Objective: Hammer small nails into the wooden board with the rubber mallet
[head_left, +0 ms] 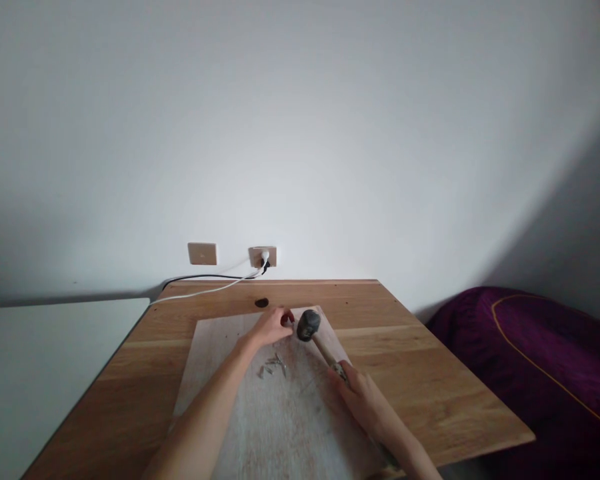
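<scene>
My right hand [353, 390] is wrapped around the handle of a mallet [309, 325] with a dark, rounded head. The mallet's head is held just right of my left hand [275, 325], near the far end of a pale, whitish wooden board [265, 427]. Thumb and fingers of my left hand are curled together in a pinch over the board; what lies between the tips is too small to make out. A small loose pile of metal nails [281, 365] rests on the board, a little nearer to me than my left hand.
Under the board is a brown wooden table [405, 373] with a cable hole [261, 303] near its back edge. A white surface [55, 360] adjoins at left. Cables [207, 291] run from a wall socket [263, 257]. A purple beanbag-like item [540, 353] stands at right.
</scene>
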The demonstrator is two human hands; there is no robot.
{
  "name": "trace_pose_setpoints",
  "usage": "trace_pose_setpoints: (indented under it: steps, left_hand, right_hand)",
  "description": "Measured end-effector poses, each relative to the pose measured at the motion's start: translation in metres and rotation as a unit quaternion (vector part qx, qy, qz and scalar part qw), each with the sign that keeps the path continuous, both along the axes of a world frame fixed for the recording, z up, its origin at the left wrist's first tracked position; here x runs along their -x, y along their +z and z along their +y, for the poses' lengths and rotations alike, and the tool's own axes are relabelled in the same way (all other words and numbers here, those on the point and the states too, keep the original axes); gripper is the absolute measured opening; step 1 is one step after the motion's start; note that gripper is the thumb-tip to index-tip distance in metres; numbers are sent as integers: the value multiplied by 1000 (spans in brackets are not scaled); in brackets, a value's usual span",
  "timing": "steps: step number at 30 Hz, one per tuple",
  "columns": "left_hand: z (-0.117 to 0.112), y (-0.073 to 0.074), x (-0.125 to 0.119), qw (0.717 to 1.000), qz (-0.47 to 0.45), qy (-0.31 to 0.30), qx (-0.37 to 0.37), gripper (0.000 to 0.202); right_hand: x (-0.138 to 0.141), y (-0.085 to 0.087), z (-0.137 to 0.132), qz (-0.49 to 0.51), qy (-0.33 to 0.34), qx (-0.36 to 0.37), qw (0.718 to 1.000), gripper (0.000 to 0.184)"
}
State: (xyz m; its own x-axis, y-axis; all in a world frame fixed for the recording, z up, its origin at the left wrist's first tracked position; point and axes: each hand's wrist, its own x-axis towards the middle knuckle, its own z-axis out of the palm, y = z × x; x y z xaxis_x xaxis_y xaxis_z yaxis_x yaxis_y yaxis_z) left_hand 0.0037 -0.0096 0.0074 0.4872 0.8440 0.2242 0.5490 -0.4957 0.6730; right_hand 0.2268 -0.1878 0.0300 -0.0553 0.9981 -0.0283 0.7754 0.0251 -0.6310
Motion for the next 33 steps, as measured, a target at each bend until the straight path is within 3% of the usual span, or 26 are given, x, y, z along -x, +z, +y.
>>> trace_pose_setpoints:
  steps: [8,13,20,33]
  left_hand:
    - [2,-3,-1,999,-31,-3,-13,16]
    - [5,-9,-1,999,-41,-1,-11,16]
    - [3,-7,-2,999,-40,1,-23,15]
    - [2,-4,-2,999,-44,1,-16,15]
  right_hand:
    - [6,-25,-10,-219,44,-130,966,31]
    - [5,-30,-9,-223,36,-170,959,26]
    - [9,-20,-11,-247,39,-150,956,25]
    - [9,-21,-11,-214,16,-124,969,26]
